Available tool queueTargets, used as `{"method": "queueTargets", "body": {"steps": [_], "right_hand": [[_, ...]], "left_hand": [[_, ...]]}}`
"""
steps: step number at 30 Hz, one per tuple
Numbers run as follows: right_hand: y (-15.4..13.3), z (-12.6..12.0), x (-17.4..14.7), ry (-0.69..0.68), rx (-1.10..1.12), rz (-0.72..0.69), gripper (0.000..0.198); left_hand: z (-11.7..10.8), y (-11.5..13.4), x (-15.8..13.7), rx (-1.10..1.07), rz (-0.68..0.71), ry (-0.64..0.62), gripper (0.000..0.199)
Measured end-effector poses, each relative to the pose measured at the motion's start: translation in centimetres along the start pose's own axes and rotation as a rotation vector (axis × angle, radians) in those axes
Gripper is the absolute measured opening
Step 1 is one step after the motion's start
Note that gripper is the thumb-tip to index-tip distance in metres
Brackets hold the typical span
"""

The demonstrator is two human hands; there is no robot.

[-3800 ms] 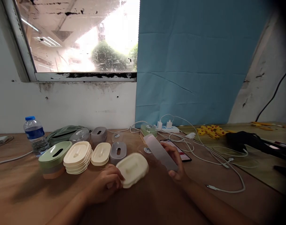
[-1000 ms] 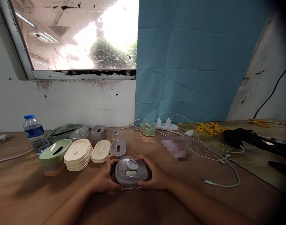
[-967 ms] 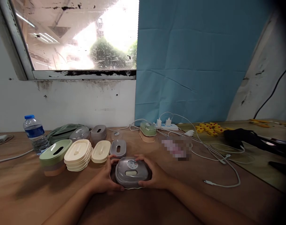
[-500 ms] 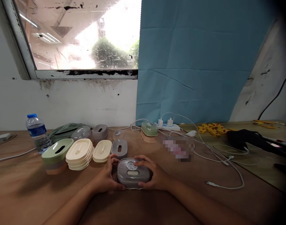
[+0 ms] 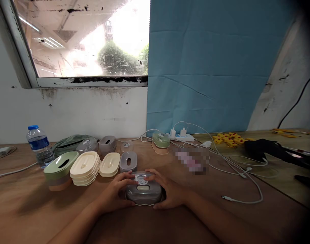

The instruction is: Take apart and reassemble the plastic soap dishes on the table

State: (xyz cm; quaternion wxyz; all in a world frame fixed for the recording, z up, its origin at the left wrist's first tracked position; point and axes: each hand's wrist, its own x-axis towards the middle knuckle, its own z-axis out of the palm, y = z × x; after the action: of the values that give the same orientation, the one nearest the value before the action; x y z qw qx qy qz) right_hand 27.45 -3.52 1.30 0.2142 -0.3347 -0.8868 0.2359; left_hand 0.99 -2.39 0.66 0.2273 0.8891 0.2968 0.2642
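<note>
A grey rounded box [image 5: 143,196] under a clear cover sits on the table in front of me, with a round sticker on top and a slot below it. My left hand [image 5: 114,191] wraps its left side, fingers reaching over the top edge and thumb low at the front. From the other side my right hand [image 5: 171,189] grips it, fingertips beside the sticker and thumb at the lower front corner. A pale edge shows under the box. Just behind stands a grey slotted piece [image 5: 124,163], with cream trays [image 5: 109,161] to its left.
Further left are a stack of cream trays [image 5: 84,166], a green slotted box [image 5: 60,167] and a water bottle [image 5: 39,144]. Clear covers [image 5: 86,145] and a grey slotted box [image 5: 107,145] stand behind. A green box [image 5: 161,139], power strip [image 5: 182,137] and white cables [image 5: 253,201] lie right.
My left fingers have moved from beside the box onto its top edge. My right thumb has shifted slightly toward the corner. The box stays nearly in place.
</note>
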Motion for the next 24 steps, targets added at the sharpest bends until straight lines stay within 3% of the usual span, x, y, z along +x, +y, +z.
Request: {"method": "queueTargets", "body": {"steps": [4,8,10,13,16,19,21,24], "right_hand": [[0.9,0.0,0.0,0.013,-0.015,-0.045,0.078],[2.6,0.2,0.0,0.122,-0.006,-0.117,0.079],[3.6,0.0,-0.2,0.208,0.019,-0.149,0.078],[4.8,-0.7,-0.3,0.431,0.076,-0.151,0.071],[5.3,-1.4,0.1,0.698,0.009,-0.047,0.065],[5.3,-1.6,1.6,0.848,-0.202,0.16,0.063],[5.4,-1.5,3.3,0.856,-0.32,0.279,0.064],[6.0,-1.0,6.2,0.756,-0.518,0.402,0.066]], "left_hand": [[0.0,0.1,-0.1,0.011,0.026,-0.025,0.054],[0.2,0.5,-0.3,0.055,0.088,-0.065,0.06],[0.3,0.5,-0.4,0.048,0.092,-0.025,0.061],[0.5,0.2,-0.5,-0.011,0.079,0.143,0.056],[0.8,-0.3,-0.4,-0.145,0.067,0.356,0.05],[1.0,-0.7,-0.1,-0.278,0.047,0.452,0.044],[1.1,-0.8,0.0,-0.341,0.01,0.466,0.04],[1.2,-1.1,0.0,-0.402,-0.049,0.478,0.035]]}}
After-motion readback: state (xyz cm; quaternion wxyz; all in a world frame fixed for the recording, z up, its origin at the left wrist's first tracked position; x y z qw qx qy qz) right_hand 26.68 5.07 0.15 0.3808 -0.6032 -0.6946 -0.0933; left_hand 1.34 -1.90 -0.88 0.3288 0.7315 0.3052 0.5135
